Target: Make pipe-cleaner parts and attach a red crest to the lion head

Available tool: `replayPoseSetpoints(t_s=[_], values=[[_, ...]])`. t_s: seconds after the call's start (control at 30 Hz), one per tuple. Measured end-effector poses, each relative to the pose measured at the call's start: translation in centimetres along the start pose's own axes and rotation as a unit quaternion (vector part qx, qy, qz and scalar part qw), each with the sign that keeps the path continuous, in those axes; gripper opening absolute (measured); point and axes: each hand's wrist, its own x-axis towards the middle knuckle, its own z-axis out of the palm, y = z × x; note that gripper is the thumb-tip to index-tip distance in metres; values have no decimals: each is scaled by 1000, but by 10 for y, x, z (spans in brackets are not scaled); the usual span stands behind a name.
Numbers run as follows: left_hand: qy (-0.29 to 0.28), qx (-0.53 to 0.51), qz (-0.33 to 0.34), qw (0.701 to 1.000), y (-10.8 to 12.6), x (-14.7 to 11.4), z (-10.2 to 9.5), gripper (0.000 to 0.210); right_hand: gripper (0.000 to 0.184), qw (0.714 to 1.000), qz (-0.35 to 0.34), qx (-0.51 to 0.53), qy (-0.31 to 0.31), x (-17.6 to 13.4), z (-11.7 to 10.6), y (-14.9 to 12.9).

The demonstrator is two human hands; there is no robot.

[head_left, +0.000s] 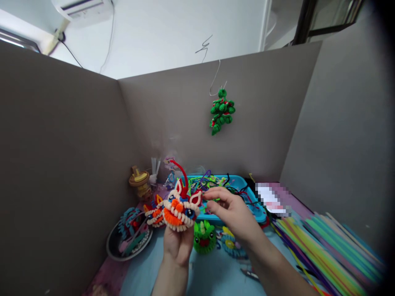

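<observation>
A lion-dance head made of cream and orange pipe cleaners (178, 211), with blue-black eyes and red-lined ears, faces me. My left hand (177, 244) holds it up from below, the fingers mostly hidden behind it. A long red pipe cleaner (182, 169) rises from its top and bends left. My right hand (231, 209) is beside the head's right ear, fingers curved, with a gap between thumb and forefinger; whether the fingertips touch the ear I cannot tell. Behind, to the left, sits a similar orange and cream head (156, 213). A green pipe-cleaner head (205, 238) stands below my hands.
A blue tray (261, 214) of tangled pipe cleaners stands behind. Pipe-cleaner bundles (336, 250) lie right, a metal bowl (112, 250) left. A blue and yellow pipe-cleaner piece (230, 242) and a cutting tool (249, 274) are near my right forearm. A green ornament (222, 111) hangs on the grey partition.
</observation>
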Motion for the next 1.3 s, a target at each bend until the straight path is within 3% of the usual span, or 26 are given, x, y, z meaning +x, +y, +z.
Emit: replayPoseSetpoints(t_s=[0.17, 0.5, 0.87, 1.3], values=[[-5, 22, 24, 999, -2, 1, -4, 38, 10, 1000, -22, -13, 2, -1, 4, 3], [75, 69, 59, 993, -13, 1, 6, 33, 14, 999, -37, -34, 10, -4, 7, 0], [26, 6, 26, 999, -5, 3, -3, 39, 12, 999, -21, -30, 24, 2, -1, 6], [33, 30, 10, 999, -12, 1, 3, 39, 11, 999, -25, 31, 16, 5, 2, 8]])
